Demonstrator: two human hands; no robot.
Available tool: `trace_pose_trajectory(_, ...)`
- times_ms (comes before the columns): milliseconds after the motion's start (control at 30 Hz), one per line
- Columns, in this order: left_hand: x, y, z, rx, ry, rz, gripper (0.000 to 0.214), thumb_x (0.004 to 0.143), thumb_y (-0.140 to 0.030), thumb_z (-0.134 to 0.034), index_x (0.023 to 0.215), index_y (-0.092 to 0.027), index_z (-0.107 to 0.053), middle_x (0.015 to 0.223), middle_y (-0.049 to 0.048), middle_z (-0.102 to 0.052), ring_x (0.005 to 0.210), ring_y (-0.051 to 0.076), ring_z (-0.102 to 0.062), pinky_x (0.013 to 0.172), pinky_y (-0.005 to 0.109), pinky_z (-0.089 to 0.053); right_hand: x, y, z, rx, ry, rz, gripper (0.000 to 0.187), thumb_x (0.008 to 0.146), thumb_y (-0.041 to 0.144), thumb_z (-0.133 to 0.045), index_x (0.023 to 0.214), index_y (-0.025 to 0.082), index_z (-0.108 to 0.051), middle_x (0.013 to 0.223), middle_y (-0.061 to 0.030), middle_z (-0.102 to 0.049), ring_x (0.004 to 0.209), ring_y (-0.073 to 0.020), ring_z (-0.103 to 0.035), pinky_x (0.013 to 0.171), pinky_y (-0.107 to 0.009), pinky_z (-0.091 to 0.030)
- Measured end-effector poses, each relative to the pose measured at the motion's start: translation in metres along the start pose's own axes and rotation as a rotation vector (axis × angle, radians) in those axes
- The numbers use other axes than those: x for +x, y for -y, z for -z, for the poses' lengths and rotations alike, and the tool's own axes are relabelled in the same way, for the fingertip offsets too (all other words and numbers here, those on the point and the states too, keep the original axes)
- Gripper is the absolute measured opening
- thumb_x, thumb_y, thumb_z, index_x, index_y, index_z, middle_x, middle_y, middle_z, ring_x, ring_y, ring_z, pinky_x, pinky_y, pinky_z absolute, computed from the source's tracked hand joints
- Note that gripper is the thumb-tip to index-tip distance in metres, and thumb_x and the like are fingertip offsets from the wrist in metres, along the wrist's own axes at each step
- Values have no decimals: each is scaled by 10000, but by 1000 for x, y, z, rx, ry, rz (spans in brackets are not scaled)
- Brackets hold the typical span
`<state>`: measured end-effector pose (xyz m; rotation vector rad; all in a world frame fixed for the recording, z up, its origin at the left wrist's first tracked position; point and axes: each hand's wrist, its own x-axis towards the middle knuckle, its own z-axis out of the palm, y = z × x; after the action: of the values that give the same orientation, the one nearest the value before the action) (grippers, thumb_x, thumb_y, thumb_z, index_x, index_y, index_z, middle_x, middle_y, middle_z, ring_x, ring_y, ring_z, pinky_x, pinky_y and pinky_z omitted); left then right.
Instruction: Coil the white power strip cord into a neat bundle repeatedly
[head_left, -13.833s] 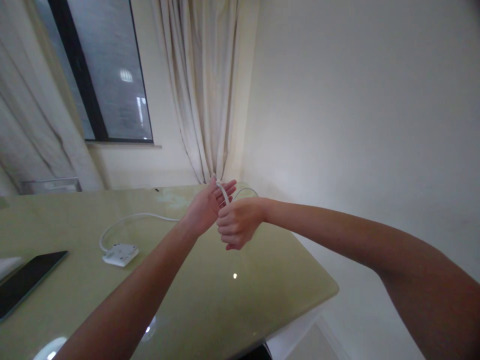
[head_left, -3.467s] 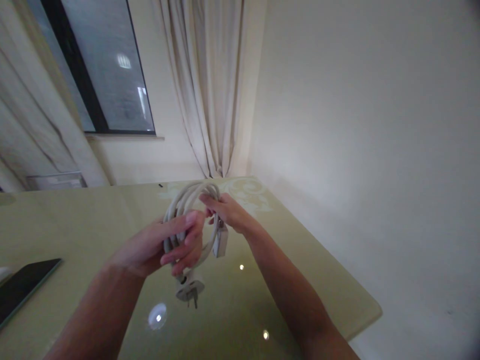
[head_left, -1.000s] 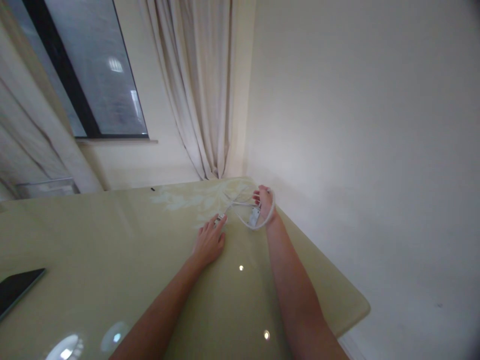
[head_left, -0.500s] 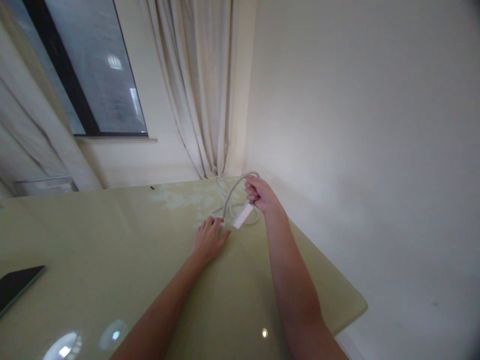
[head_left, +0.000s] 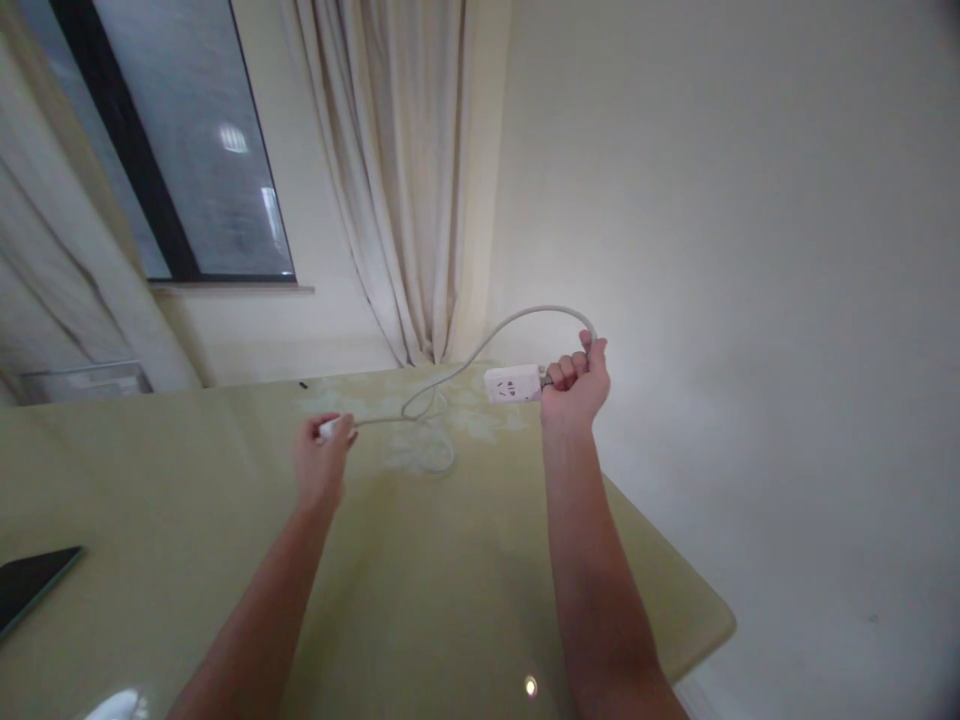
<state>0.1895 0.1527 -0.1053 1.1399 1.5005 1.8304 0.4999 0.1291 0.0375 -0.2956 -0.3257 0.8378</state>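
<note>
A white extension cord [head_left: 517, 318] stretches between my two hands above the pale green table [head_left: 187, 500]. My right hand [head_left: 576, 388] is a fist round the cord just behind its small white socket block [head_left: 513, 384], which points left and is held up off the table. My left hand [head_left: 322, 462] is closed on the plug end of the cord, low over the table. Between the hands the cord sags and lies in a loose loop [head_left: 431, 440] on the tabletop.
A dark tablet [head_left: 30, 592] lies at the table's left edge. Curtains [head_left: 397, 180] and a window [head_left: 187, 140] stand behind the table, with a bare wall to the right. The table's rounded right corner [head_left: 716, 625] is near my right forearm.
The coiled cord has been pulled open. My right hand rose and moved right with the socket block; my left hand slid left, now gripping the plug end.
</note>
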Motion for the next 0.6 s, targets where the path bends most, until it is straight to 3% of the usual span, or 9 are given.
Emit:
trace_pose_trajectory(167, 37, -56, 56, -430, -199, -64, 205, 934, -303, -642, 951, -256, -443, 927, -39, -585, 899, 133, -646, 896, 346, -635, -5, -3, 0, -37, -58, 191, 262, 1106, 434, -503, 917, 253, -515, 518, 145, -217, 390, -75, -161, 383, -200, -175)
trace_pose_trajectory(267, 43, -71, 84, -625, -165, -27, 165, 1062, -384, -553, 955, -273, -495, 849, -31, -598, 829, 152, -635, 817, 353, -653, -9, -6, -2, -111, -19, 224, 293, 1088, 494, -509, 905, 270, -468, 534, 141, -200, 404, -88, -150, 392, -219, -171)
trace_pose_trajectory(333, 41, -77, 92, -743, -114, -11, 189, 1088, -415, -533, 956, -280, -532, 814, -25, -609, 773, 162, -616, 714, 319, -637, -14, -8, -4, -113, -4, 203, 282, 1087, 481, -509, 907, 269, -467, 538, 140, -195, 408, -90, -145, 393, -221, -168)
trace_pose_trajectory(467, 31, -87, 80, -771, 96, 75, 221, 1079, -434, -550, 974, -241, -571, 857, 12, -674, 667, 133, -558, 471, 197, -429, -26, -16, -11, -55, 31, 89, 205, 1094, 373, -506, 932, 248, -523, 531, 139, -215, 413, -85, -141, 392, -210, -149)
trace_pose_trajectory(600, 15, -86, 51, -371, 220, 161, 280, 1038, -506, -570, 1012, -230, -531, 871, 32, -720, 483, 85, -428, 417, 190, -297, -38, -23, -18, -86, 102, -19, 210, 1095, 319, -498, 927, 219, -575, 526, 135, -244, 419, -77, -150, 391, -208, -148)
